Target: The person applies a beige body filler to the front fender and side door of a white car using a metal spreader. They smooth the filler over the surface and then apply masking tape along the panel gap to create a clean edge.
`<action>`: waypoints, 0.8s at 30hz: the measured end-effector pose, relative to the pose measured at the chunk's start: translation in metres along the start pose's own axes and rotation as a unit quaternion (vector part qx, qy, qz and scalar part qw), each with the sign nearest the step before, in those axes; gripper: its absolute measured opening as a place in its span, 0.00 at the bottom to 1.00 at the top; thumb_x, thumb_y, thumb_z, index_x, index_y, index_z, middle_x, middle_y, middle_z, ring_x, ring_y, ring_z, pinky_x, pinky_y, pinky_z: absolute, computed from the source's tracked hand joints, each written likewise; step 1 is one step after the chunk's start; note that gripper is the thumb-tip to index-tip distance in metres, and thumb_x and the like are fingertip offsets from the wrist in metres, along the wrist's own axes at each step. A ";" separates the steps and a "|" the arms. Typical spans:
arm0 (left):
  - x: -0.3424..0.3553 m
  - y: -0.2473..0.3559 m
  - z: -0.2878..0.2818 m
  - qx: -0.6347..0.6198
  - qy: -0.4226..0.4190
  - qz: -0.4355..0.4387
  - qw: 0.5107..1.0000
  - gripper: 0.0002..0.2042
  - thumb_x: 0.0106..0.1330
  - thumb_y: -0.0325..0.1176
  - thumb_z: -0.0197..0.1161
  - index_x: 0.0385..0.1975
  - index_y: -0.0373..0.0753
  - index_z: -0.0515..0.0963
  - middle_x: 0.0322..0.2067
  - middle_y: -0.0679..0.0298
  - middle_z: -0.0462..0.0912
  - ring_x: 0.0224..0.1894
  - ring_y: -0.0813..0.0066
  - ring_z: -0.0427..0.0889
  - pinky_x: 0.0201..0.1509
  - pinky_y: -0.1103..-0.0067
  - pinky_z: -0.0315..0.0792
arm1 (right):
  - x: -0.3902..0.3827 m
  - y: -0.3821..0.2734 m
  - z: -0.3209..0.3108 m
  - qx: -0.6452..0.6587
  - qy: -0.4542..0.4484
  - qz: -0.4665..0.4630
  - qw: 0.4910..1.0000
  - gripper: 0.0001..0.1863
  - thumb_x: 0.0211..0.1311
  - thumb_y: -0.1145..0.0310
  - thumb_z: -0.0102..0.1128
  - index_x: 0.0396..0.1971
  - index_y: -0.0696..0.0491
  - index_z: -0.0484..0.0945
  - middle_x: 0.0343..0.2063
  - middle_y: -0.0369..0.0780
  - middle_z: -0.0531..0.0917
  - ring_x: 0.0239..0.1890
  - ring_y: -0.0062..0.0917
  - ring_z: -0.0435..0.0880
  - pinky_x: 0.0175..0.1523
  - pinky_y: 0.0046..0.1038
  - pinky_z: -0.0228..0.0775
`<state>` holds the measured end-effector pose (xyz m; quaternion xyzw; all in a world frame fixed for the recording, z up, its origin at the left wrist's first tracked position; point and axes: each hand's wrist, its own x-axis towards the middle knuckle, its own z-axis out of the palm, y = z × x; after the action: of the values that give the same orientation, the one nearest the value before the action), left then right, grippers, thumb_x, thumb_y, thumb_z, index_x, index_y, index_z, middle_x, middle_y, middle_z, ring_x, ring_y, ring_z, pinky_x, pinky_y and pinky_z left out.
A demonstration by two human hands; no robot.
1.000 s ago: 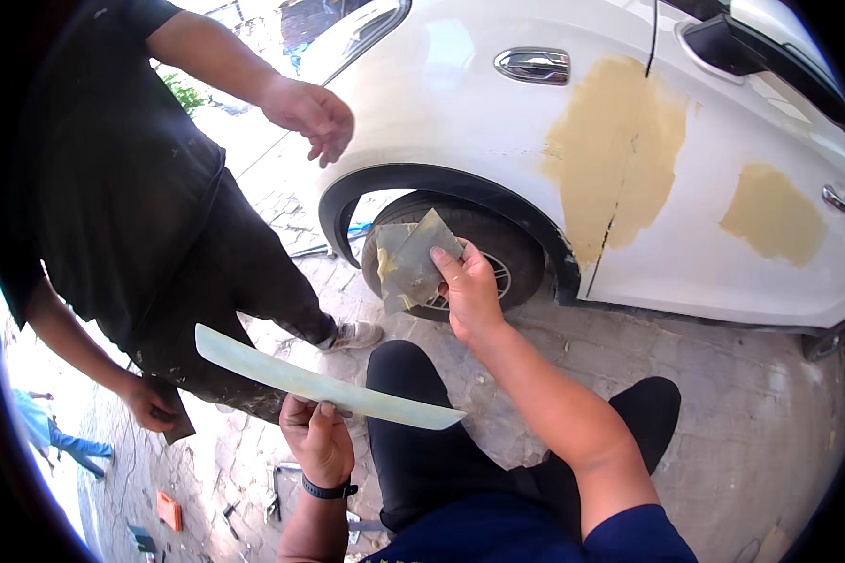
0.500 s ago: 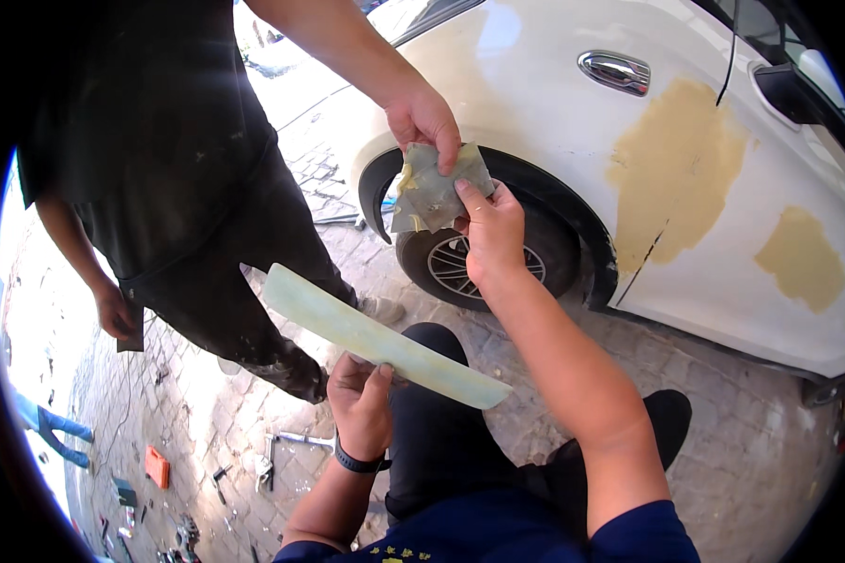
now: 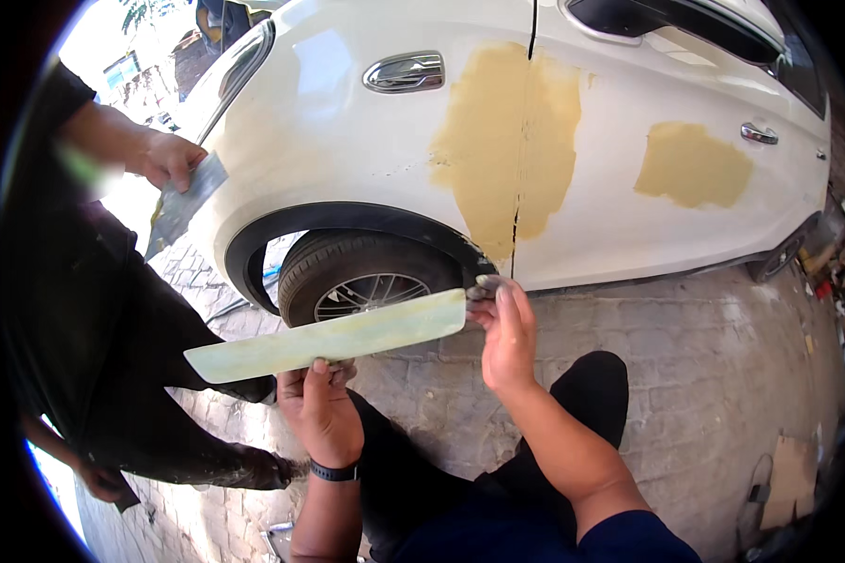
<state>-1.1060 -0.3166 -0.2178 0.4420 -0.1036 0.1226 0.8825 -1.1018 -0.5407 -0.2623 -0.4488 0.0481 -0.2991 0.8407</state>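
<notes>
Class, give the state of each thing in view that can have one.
Pale green strip: held tilted, right end higher
Left hand: gripping the strip
Right hand: at strip's right end, grip unclear
Grey sheet: in co-worker's hand
White car door: shut
Tan patches: matte, wetness unclear
Front wheel: mounted, partly hidden
Dark wristband: worn

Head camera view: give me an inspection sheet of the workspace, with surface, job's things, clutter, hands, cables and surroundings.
Surface: paved ground.
Job's things: long pale-green strip; white car with a large tan patch and a smaller tan patch.
Clutter: brown cardboard at lower right.
Left hand: grips the strip's lower edge near its middle.
Right hand: at the strip's right end; contact unclear.
Cables: thin, dark, cord-like line beside the cardboard; too small to tell.
Surroundings: co-worker at left, raised hand holding a grey sheet, lower hand a dark flat piece.
</notes>
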 end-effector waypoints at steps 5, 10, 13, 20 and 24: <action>0.016 -0.081 0.099 -0.018 -0.071 -0.119 0.990 0.07 0.73 0.26 0.65 0.47 0.36 0.80 0.40 0.62 0.87 0.41 0.71 0.87 0.48 0.73 0.80 | -0.018 -0.077 -0.035 -0.595 -0.098 -0.477 0.639 0.24 0.60 0.72 0.67 0.58 0.47 0.83 0.59 0.42 0.81 0.61 0.36 0.79 0.67 0.44 0.67; 0.044 -0.105 0.205 0.036 -0.153 -0.161 0.974 0.08 0.71 0.31 0.69 0.34 0.34 0.79 0.34 0.60 0.87 0.32 0.79 0.81 0.39 0.81 0.69 | 0.089 -0.118 -0.055 -0.649 -0.057 -0.543 0.530 0.24 0.60 0.74 0.65 0.57 0.43 0.86 0.56 0.36 0.85 0.54 0.34 0.84 0.58 0.39 0.73; 0.089 -0.104 0.249 0.070 -0.241 -0.152 0.956 0.10 0.72 0.34 0.69 0.38 0.33 0.81 0.35 0.59 0.88 0.35 0.76 0.85 0.41 0.79 0.70 | 0.157 -0.152 -0.058 -0.630 -0.020 -0.599 0.494 0.21 0.59 0.76 0.65 0.52 0.44 0.89 0.47 0.32 0.88 0.45 0.31 0.86 0.51 0.34 0.75; 0.168 -0.082 0.283 0.444 -0.200 0.578 0.654 0.17 0.61 0.26 0.70 0.51 0.39 0.85 0.50 0.56 0.85 0.54 0.55 0.82 0.56 0.67 0.76 | 0.269 -0.194 -0.059 -0.591 0.022 -0.696 0.407 0.18 0.60 0.77 0.65 0.47 0.44 0.90 0.44 0.32 0.89 0.44 0.29 0.86 0.49 0.32 0.77; 0.224 -0.090 0.285 0.515 -0.219 0.606 0.565 0.20 0.61 0.21 0.66 0.54 0.41 0.85 0.57 0.54 0.81 0.61 0.53 0.78 0.61 0.63 0.75 | 0.293 -0.190 -0.052 -0.567 0.012 -0.706 0.424 0.17 0.59 0.77 0.65 0.46 0.45 0.90 0.43 0.32 0.89 0.44 0.29 0.87 0.51 0.33 0.78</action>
<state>-0.8870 -0.5704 -0.0536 0.6685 -0.4563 0.5608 0.1744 -0.9683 -0.8177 -0.0888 -0.6971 -0.1170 -0.6987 -0.1098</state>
